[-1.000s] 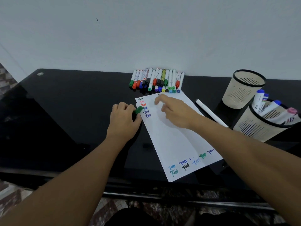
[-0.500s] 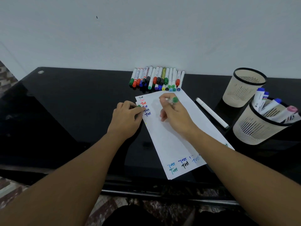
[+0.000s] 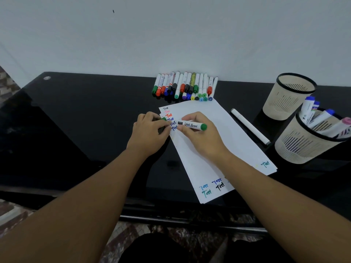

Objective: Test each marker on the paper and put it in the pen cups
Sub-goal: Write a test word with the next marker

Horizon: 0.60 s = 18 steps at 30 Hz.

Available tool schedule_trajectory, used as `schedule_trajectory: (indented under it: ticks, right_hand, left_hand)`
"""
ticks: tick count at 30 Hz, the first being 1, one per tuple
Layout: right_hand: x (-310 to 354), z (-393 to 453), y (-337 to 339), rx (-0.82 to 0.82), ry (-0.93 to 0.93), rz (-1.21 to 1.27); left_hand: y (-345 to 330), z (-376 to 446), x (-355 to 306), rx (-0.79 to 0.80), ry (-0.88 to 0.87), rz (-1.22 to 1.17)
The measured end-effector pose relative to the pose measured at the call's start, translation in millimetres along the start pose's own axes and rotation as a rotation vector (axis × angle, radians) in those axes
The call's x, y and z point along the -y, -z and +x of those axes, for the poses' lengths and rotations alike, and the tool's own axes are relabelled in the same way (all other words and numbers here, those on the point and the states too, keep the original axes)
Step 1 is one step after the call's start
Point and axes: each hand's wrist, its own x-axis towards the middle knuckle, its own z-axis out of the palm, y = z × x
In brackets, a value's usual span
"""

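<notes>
- Head view: the right hand (image 3: 197,133) grips a white whiteboard marker with a green end plug (image 3: 190,125), its barrel lying nearly level above the white sheet of paper (image 3: 212,149), nib end pointing left.
- The left hand (image 3: 150,132) is curled around a small green cap (image 3: 163,119), its knuckles resting at the paper's left edge.
- Just beneath the nib runs a column of small coloured test scribbles (image 3: 170,120); more marks sit along the near edge.
- To do this well, I would tip the nib down onto bare paper below the column and press lightly, with the left hand steadying the sheet.
- Beyond lie a row of capped markers (image 3: 185,87) by the wall and a lone white marker (image 3: 249,127) on the black glossy table (image 3: 85,120).
- At right stand an empty beige slotted pen cup (image 3: 290,97) and a nearer beige pen cup holding markers (image 3: 305,141), where this marker likely goes once recapped.
</notes>
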Motion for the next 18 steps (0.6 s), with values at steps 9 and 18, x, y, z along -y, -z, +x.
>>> schedule_trajectory:
  ticks: [9, 18]
  right_hand:
    - [5.7, -7.9, -2.6, 0.011, -0.078, -0.166]
    - [5.6, -5.3, -6.3, 0.043, -0.066, -0.271]
  left_hand:
    - [0.3, 2.0, 0.1, 0.021, 0.04, -0.029]
    - [2.5, 1.8, -1.9, 0.029, 0.043, -0.024]
